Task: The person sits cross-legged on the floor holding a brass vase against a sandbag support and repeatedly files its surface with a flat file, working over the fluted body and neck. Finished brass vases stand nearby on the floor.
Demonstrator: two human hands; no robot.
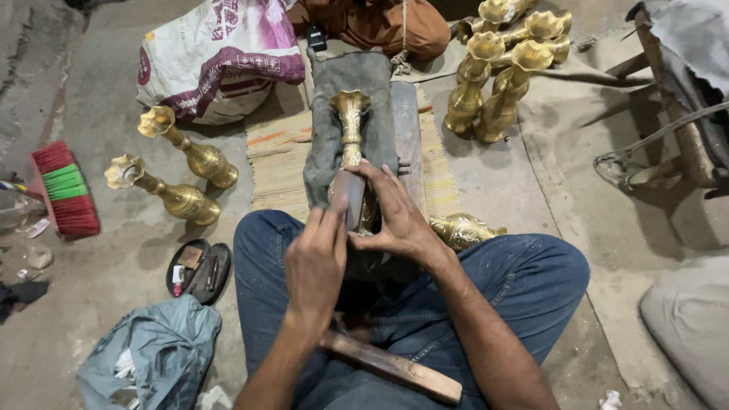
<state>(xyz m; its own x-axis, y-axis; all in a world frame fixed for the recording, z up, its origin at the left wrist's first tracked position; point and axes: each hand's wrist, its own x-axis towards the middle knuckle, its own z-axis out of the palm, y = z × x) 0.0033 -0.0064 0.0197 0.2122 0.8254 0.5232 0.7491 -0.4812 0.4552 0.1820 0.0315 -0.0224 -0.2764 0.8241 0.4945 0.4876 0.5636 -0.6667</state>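
Between your knees, your left hand (315, 262) grips a dark tool (351, 199) against the brass vase (351, 125); your right hand (395, 212) clasps the vase. Finished vases (497, 83) crowd the right, two more (182, 178) lie left.

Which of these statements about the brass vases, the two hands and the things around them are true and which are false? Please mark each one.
1. Both hands, the left hand and the right hand, are on the brass vase lying on the grey cloth. True.
2. Two brass vases lie on the floor at the left. True.
3. The brush has blue bristles. False: red and green.
4. The wooden handle stands upright on the floor. False: it lies across the lap.
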